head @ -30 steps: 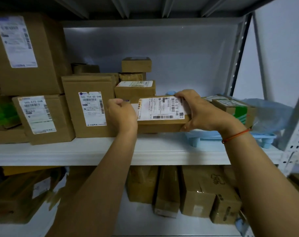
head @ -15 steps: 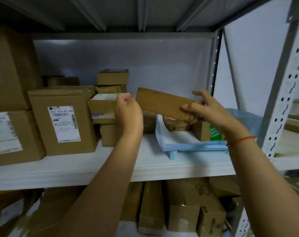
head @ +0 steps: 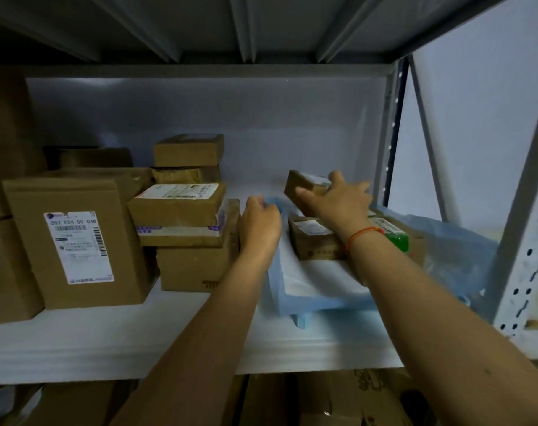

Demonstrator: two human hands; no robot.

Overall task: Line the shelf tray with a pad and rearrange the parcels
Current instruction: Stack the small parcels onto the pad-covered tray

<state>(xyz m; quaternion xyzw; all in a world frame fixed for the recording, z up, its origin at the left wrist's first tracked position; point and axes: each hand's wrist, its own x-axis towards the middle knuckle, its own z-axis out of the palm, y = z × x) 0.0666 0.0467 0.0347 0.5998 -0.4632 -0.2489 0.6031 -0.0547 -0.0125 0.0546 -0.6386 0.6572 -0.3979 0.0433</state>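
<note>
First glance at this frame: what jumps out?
The right hand grips a small brown parcel held above the other boxes at the back of the blue tray, which sits at the right end of the white shelf. The left hand pinches the pale blue pad at the tray's left rim. Left of the tray stand stacked cardboard boxes.

On the shelf, the tray sat at the right with the pad in it. Two parcels lay toward its back. Stacked boxes stood left of the tray, a labelled carton farther left.
</note>
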